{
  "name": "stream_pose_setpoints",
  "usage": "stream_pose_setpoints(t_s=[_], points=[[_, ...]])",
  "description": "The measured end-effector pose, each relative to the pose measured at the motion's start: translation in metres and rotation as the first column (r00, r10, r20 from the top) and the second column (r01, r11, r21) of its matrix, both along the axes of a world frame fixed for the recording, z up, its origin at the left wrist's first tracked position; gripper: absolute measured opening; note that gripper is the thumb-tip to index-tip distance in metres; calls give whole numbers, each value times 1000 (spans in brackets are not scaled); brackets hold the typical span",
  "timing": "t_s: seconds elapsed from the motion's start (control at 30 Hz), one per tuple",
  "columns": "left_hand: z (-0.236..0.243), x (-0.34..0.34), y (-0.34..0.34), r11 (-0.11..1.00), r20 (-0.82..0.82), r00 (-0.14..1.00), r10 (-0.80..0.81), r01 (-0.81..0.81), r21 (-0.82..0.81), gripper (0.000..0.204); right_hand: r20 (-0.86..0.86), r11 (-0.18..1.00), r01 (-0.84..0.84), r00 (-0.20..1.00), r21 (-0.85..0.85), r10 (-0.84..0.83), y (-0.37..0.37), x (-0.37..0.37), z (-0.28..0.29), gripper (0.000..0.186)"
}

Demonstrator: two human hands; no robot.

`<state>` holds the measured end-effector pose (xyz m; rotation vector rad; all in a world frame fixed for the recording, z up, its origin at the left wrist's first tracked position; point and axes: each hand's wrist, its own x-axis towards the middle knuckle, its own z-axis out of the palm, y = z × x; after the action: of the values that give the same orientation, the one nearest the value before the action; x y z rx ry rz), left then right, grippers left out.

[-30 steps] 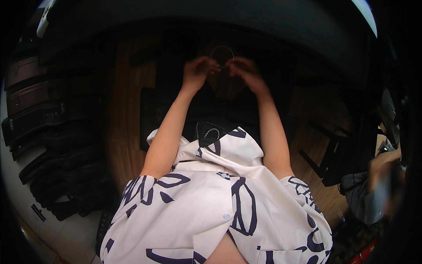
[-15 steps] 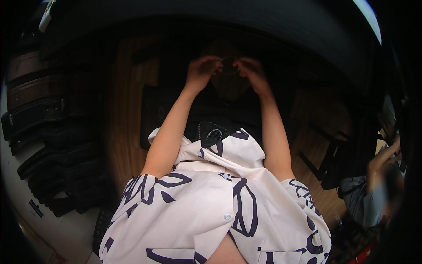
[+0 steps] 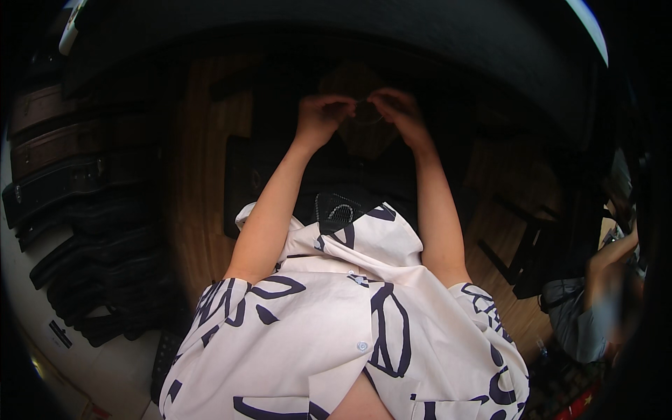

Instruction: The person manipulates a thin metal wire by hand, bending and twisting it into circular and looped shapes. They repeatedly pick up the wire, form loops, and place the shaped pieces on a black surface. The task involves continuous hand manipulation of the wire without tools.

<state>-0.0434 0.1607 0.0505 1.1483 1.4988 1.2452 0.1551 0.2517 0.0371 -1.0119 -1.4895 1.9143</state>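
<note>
My left hand (image 3: 325, 117) and my right hand (image 3: 400, 113) are raised in front of me, with a small gap between their fingertips. Between them is a thin round loop (image 3: 369, 124), like string or wire, faint in the dim light. The left fingers pinch its upper part near the top, and the right fingertips close on it from the other side. Its lower curve hangs free below the fingers. What it is exactly is too dark to make out.
Dark instrument-style cases (image 3: 59, 178) stand in a row at the left. A large dark surface (image 3: 336, 35) curves across the far side. Wooden floor (image 3: 203, 210) shows below. Black stand-like legs (image 3: 514, 255) are at the right, near another person (image 3: 584, 318).
My fingertips have come closer together at the top of the loop. The loop has dropped slightly and now hangs below them. My forearms have hardly moved.
</note>
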Motion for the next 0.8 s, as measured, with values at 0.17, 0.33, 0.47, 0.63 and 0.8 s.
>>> stream_pose_setpoints(t_s=[0.17, 0.33, 0.47, 0.63, 0.8], points=[[3, 1, -1, 997, -144, 987, -73, 76, 16, 16, 173, 990, -92, 982, 109, 72, -1, -1, -2, 21], [5, 4, -1, 997, -240, 968, -71, 65, -30, 15, 155, 970, -192, 973, 150, 169, -1, -3, 0, 19], [-2, 5, 0, 1000, -257, 966, 8, -11, -9, 16, 121, 977, -183, 978, 106, 170, -2, -3, 5, 18], [3, 4, 0, 997, -169, 986, 6, -19, -77, 17, 73, 988, -157, 985, 10, 156, 0, 0, 2, 17], [16, -2, -8, 993, 119, 993, 10, 4, -118, 15, -23, 994, -110, 994, -29, 109, -9, 6, 18, 17]])
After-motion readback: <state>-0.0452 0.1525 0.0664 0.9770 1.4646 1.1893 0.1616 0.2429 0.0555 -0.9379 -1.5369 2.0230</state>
